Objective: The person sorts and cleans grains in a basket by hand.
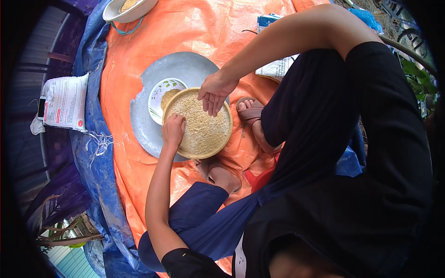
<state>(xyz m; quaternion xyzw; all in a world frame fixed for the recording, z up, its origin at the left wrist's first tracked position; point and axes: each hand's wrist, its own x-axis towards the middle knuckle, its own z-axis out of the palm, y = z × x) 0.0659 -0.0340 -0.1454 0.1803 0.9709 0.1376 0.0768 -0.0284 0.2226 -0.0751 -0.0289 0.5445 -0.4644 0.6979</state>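
A shallow round bamboo basket [203,149] holds a layer of pale yellow, grain-like material [204,132]. My left hand [174,131] is closed at the basket's left rim, with the fingertips curled inside over the material. Over the upper part of the basket is my right hand [217,93], its fingers stretched down to the material with nothing visible in them. Partly covered by the basket, a white bowl with a green leaf pattern [155,99] contains more tan grain [168,97]. Beneath both lies a large round grey metal tray [143,127] with a chipped left edge.
An orange tarp [125,171] lies under everything, with blue tarp [95,185] along the left. At the top left stands a white container [132,15] holding grain. A printed white sack [67,103] lies left. My sandalled feet [250,111] flank the basket's right and lower sides.
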